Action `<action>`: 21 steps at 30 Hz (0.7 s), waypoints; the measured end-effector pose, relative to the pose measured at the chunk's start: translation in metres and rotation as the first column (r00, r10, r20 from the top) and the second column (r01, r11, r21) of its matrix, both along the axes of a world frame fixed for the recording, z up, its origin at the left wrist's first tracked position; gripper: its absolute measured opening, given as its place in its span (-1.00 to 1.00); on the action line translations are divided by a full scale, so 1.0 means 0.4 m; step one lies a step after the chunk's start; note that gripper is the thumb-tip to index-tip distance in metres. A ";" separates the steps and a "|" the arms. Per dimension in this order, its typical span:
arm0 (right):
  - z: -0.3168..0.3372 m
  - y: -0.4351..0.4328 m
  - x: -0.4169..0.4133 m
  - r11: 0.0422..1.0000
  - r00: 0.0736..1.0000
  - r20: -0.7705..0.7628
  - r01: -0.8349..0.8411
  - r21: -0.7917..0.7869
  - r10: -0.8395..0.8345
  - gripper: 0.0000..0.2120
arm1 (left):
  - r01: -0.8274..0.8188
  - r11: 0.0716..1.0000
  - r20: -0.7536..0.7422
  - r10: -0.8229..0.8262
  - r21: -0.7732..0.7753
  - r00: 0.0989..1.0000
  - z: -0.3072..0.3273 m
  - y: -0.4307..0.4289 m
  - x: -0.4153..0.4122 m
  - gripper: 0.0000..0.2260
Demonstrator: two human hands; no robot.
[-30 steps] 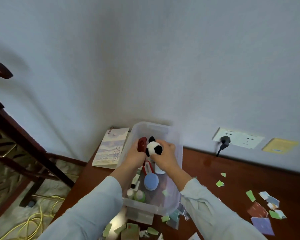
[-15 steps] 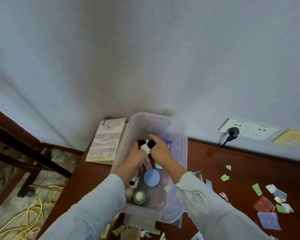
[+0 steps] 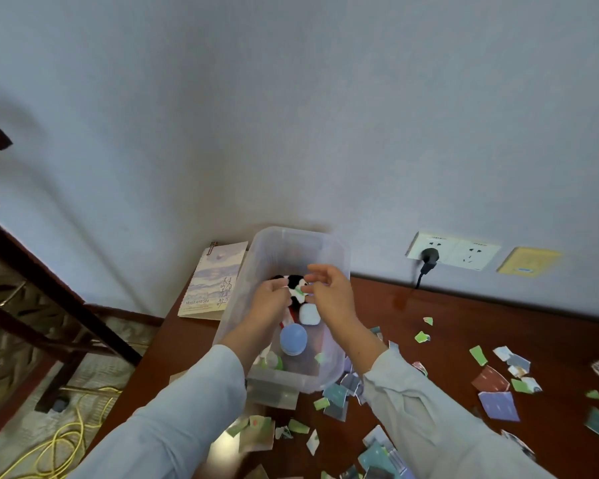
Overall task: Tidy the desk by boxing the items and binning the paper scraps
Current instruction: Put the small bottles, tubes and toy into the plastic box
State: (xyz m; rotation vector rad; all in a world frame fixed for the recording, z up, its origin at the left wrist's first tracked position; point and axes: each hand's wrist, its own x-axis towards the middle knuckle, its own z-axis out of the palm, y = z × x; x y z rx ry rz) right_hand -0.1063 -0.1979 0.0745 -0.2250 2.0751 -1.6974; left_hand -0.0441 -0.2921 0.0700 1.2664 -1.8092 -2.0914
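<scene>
Sitting in the clear box at the far-left corner of the desk, the panda toy is flanked, likely for seating. Right hand is relaxed, fingers loose; whether the left hand is gripping cannot be told.

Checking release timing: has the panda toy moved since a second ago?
Yes. Against the clear box, the panda toy has gone down: it was up by the rim, and now lies inside, towards the far wall.

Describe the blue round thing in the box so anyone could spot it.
Find the clear plastic box against the wall on the brown desk. Inside, near its middle, lies a round pale-blue disc, nearer than the white rounded case and the only blue item visible.
</scene>
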 end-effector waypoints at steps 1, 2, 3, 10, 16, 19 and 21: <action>0.010 0.018 0.013 0.999 0.999 -0.015 0.030 -0.020 -0.030 -0.63 | 0.004 0.999 -0.023 -0.004 0.036 1.000 0.015 0.021 0.012 -0.75; 0.020 0.038 0.026 0.998 0.998 -0.033 0.061 -0.034 -0.062 -0.63 | 0.018 0.998 -0.035 -0.016 0.059 0.999 0.025 0.042 0.020 -0.79; 0.026 0.061 0.037 0.995 0.994 -0.054 0.092 -0.041 -0.094 -0.62 | 0.036 0.997 -0.046 -0.033 0.069 0.998 0.030 0.063 0.026 -0.81; 0.026 0.264 0.072 0.948 0.939 -0.135 0.311 -0.066 -0.317 -0.74 | 0.081 0.990 -0.110 -0.069 0.112 0.992 0.055 0.231 0.033 -0.84; 0.014 0.473 0.071 0.901 0.892 -0.126 0.429 -0.067 -0.434 -0.71 | 0.197 0.978 -0.119 -0.188 0.071 0.975 0.074 0.426 -0.008 -0.81; 0.018 0.588 0.065 0.870 0.860 -0.134 0.487 -0.081 -0.493 -0.70 | 0.243 0.966 -0.114 -0.233 0.085 0.966 0.085 0.541 -0.034 -0.83; 0.022 0.672 0.056 0.860 0.849 -0.138 0.505 -0.072 -0.510 -0.72 | 0.278 0.956 -0.113 -0.267 0.089 0.957 0.090 0.622 -0.049 -0.84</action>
